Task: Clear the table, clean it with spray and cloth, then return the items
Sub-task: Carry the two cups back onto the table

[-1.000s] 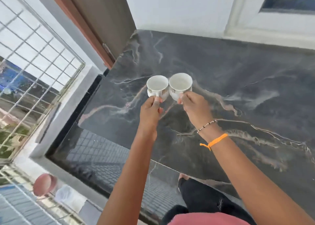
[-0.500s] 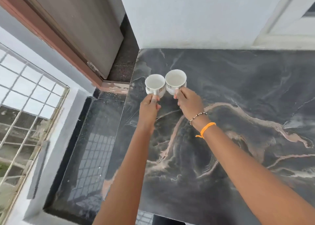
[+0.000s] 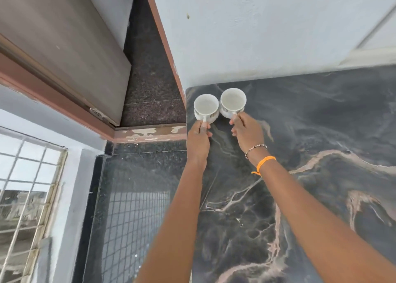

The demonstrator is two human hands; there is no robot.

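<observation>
Two white cups stand side by side at the far left corner of the dark marble table (image 3: 310, 132). My left hand (image 3: 198, 140) pinches the handle of the left cup (image 3: 206, 108). My right hand (image 3: 247, 132) holds the handle of the right cup (image 3: 233, 101). Both cups look empty and upright, with their rims touching or nearly so. I cannot tell whether they rest on the table or hang just above it.
A white wall (image 3: 257, 36) runs along the table's far edge. Left of the table lies a lower dark granite ledge (image 3: 139, 197), a brown door frame (image 3: 64, 102) and a barred window (image 3: 25, 186). No spray or cloth is in view.
Both hands have carried the cups farther toward the table's far left corner, close to the wall. The view has shifted with them.
</observation>
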